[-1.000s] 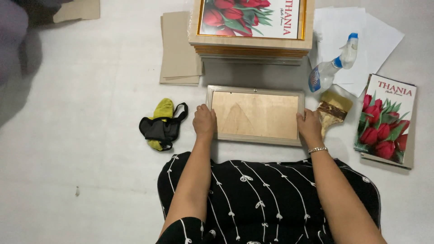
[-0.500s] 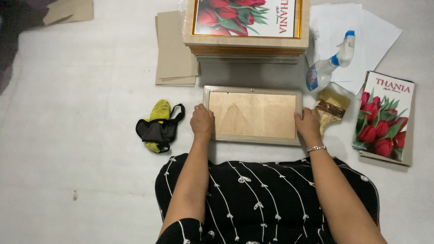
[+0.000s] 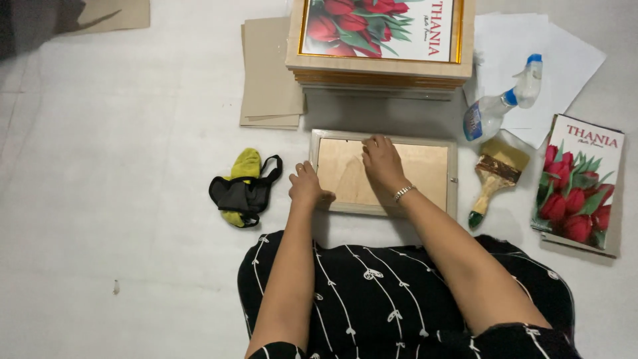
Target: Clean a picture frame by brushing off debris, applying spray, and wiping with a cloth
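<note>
Both hands on the face-down frame (image 3: 383, 171) on the floor: right hand (image 3: 381, 163) has moved from the right edge to the top edge, fingers flat, maybe at a clip; left hand (image 3: 306, 188) open, steadying the left edge.

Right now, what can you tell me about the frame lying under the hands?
The picture frame lies flat on the pale floor, back side up. Its rim looks like pale wood, and a light brown board with a plywood look fills the middle. A small metal clip shows on its right edge. The left hand rests on the lower left corner; the right hand lies across the board, fingers reaching the top edge.
</note>
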